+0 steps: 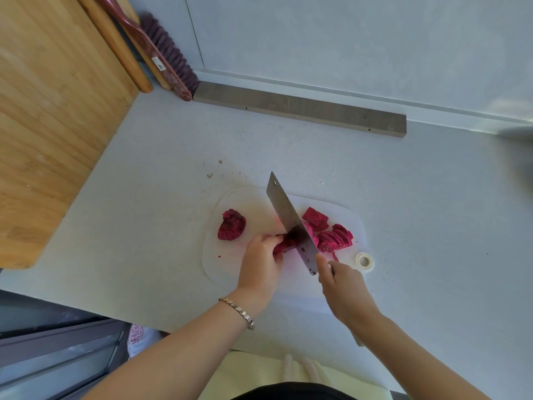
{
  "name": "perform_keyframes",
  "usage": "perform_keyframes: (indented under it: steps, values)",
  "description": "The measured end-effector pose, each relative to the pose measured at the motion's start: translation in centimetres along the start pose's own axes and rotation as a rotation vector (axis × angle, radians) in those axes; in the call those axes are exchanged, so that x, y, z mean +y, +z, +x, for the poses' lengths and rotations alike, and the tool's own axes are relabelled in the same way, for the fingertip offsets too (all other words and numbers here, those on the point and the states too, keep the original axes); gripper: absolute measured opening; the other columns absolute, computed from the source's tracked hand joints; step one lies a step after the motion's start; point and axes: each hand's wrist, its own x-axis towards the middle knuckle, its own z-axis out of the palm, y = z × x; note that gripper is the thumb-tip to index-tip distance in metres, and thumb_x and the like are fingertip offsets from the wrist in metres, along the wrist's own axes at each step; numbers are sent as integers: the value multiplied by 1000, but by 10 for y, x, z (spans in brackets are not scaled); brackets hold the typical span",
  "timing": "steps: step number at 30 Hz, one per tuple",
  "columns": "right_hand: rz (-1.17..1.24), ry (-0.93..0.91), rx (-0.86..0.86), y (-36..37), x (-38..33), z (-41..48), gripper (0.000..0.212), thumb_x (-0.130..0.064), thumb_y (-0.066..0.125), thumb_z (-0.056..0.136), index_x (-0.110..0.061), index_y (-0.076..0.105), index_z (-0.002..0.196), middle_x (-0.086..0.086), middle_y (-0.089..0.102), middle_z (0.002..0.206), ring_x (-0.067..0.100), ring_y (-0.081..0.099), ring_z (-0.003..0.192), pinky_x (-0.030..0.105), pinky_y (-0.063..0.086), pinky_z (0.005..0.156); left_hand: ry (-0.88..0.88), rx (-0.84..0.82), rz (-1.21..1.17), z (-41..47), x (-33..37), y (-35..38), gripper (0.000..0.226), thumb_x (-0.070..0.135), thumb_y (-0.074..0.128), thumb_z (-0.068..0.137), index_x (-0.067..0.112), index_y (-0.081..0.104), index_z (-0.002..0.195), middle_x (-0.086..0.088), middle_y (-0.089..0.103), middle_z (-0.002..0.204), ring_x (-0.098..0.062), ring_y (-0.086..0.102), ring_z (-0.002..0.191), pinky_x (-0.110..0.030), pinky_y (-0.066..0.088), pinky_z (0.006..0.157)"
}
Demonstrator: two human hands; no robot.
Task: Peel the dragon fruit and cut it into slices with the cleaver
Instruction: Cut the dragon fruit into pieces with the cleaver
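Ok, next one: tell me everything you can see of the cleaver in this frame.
The cleaver has a broad rectangular blade of grey, steel-looking metal with a small hole near its far top corner. Pink juice and dark seeds spot its near end. It stands edge down, tilted, pointing away and leftward over the white cutting board. Its edge meets the piece of dragon fruit that the left hand holds. The right hand grips the handle, which is almost wholly hidden.

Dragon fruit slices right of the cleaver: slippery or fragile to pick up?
Probably slippery: the slices look wet, and pink juice stains the cutting board. Likely soft and fragile, being thin and slumped against each other. Unlikely to roll: flat cut faces.
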Motion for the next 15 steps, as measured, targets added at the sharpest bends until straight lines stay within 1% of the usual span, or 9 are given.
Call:
perform_keyframes:
  steps: [3,7,12,15]
  values:
    - [66,-7,-2,-7,-1,-6,50,-48,32,94,-7,45,69,8,39,61,20,34,55,31,31,53,2,6,9,1,0,1,36,-5,54,84,8,63,116,-8,59,113,-22,56,106,-20,42,93]
    - [73,-21,-17,-9,-2,-6,50,-48,32,94,-7,46,70,9,39,61,19,35,55,30,32,52,3,17,17,0,0,1,36,-3,55,83,9,64,115,-7,59,111,-21,56,104,-25,45,95]
    - [-3,-24,-23,-4,1,-1,51,-46,32,96,-8,40,64,7,41,60,19,36,54,31,32,53,1,5,2,1,0,1,35,-4,54,83,9,65,113,-8,59,110,-23,56,104,-28,46,93]
    - [-60,-37,-13,1,2,5,52,-44,31,97,-9,33,59,5,37,57,18,34,53,31,30,53,4,-4,9,1,-1,1,35,-3,53,84,9,63,116,-8,58,112,-23,55,105,-26,44,93]
